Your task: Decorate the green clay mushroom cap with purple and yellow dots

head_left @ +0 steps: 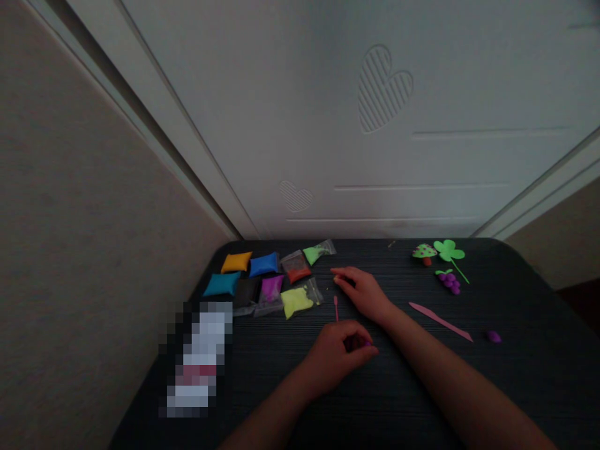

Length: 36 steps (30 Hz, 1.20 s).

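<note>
My left hand (335,354) is over the front middle of the table, fingers curled, with a small bit of purple clay (368,343) showing at the fingertips. Farther back, my right hand (364,292) pinches near the tabletop; a tiny pale speck shows at its fingertips, too small to name. Between the hands and the bags lies a small pink tool (335,307). A bag of pale yellow clay (296,301) is to the left of my right hand. A purple clay lump (494,337) rests at the right.
Several clay bags, including an orange one (236,262), a blue one (264,265) and a teal one (222,284), lie at left. A pink clay knife (440,321) is right of my right forearm. Behind it are a clay mushroom (424,252), green clover (449,250) and purple grapes (450,282).
</note>
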Motion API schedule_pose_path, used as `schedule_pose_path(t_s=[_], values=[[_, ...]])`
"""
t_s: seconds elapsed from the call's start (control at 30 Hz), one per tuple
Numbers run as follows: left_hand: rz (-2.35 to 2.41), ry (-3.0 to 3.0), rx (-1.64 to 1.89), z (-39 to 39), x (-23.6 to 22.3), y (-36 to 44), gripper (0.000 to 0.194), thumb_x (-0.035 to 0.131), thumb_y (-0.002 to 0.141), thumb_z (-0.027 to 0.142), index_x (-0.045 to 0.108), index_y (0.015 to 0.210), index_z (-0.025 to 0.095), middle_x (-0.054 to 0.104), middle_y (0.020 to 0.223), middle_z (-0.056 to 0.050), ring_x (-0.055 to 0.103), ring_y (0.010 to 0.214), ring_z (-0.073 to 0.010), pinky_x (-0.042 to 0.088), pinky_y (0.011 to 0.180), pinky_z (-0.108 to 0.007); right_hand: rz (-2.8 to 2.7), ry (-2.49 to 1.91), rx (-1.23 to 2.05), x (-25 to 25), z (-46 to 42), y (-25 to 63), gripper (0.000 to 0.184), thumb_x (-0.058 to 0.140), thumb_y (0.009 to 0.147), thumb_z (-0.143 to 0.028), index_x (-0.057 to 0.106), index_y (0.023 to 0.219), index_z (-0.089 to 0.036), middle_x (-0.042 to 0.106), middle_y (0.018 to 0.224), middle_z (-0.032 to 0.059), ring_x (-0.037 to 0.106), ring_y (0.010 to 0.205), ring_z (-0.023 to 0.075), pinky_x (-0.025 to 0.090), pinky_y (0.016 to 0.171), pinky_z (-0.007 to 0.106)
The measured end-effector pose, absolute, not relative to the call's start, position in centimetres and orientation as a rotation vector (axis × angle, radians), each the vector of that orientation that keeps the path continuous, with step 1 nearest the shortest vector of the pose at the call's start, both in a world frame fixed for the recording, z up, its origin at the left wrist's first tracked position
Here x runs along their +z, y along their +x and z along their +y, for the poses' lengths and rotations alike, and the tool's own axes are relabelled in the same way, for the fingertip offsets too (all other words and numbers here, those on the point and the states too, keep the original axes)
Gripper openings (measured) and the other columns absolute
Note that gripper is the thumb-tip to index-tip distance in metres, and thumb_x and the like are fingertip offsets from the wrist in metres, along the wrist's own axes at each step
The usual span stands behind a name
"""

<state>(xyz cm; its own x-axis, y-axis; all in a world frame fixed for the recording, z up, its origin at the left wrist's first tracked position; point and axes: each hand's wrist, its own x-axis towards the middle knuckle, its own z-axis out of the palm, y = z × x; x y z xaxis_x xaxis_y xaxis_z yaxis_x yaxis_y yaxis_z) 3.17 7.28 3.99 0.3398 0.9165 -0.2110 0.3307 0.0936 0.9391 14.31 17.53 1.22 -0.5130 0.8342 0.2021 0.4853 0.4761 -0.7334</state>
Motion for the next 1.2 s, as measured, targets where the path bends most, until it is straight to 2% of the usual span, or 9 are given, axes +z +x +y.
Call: schedule_pose_path(t_s=[0.37,0.6,0.73,0.83,1.0,1.2], values=[[1.172,1.333,0.725,7.3,4.1,3.2,0.016,0.065,0.066,0.03,0.066,0.074,0.017,0.056,0.064,0.002,0.046,0.06,-0.01,0.031,0.056,-0.022,-2.323,-1.059,0.771,0.9,17.7,14.1,0.026,0.047,0.085,-0.031,0.053,0.106,-0.017,0.056,0.108,0.0066,0.057,0.091,0.0158,0.048,0.078,0.037],[1.073,0.968,0.99,8.3,4.2,1.5,0.016,0.072,0.06,0.024,0.067,0.071,0.014,0.059,0.061,0.0,0.048,0.057,-0.009,0.034,0.055,-0.021,-2.418,-1.132,0.691,0.4,18.0,14.2,0.027,0.048,0.085,-0.032,0.053,0.107,-0.016,0.056,0.107,0.0066,0.057,0.09,0.0157,0.049,0.077,0.036],[0.996,0.603,1.379,10.3,4.0,-1.7,0.016,0.068,0.067,0.026,0.064,0.078,0.016,0.06,0.067,0.002,0.051,0.061,-0.0056,0.04,0.062,-0.019,-2.491,-1.106,0.626,0.4,18.2,13.8,0.027,0.047,0.085,-0.032,0.053,0.107,-0.017,0.056,0.109,0.0068,0.056,0.092,0.0163,0.048,0.079,0.038],[0.885,0.379,1.572,11.4,3.9,-3.6,0.014,0.067,0.068,0.026,0.061,0.078,0.016,0.058,0.066,0.003,0.049,0.058,-0.0034,0.041,0.059,-0.016,-2.542,-1.086,0.584,0.7,18.3,13.4,0.028,0.048,0.085,-0.032,0.052,0.108,-0.016,0.055,0.11,0.007,0.056,0.094,0.0169,0.047,0.08,0.039],[0.758,0.172,1.639,11.8,3.7,-4.3,0.006,0.06,0.075,0.019,0.06,0.077,0.013,0.056,0.066,0.001,0.049,0.057,-0.0041,0.042,0.053,-0.016,-2.586,-1.088,0.559,1.1,18.3,13.2,0.028,0.048,0.085,-0.032,0.052,0.108,-0.017,0.055,0.111,0.0071,0.056,0.094,0.017,0.047,0.08,0.039],[0.706,0.085,1.636,11.6,3.9,-4.1,0.007,0.055,0.079,0.016,0.059,0.077,0.011,0.055,0.065,0.0,0.048,0.055,-0.0043,0.041,0.05,-0.016,-2.536,-1.085,0.642,1.2,18.3,13.0,0.028,0.048,0.085,-0.032,0.052,0.108,-0.017,0.055,0.111,0.0071,0.055,0.095,0.0173,0.047,0.081,0.039]])
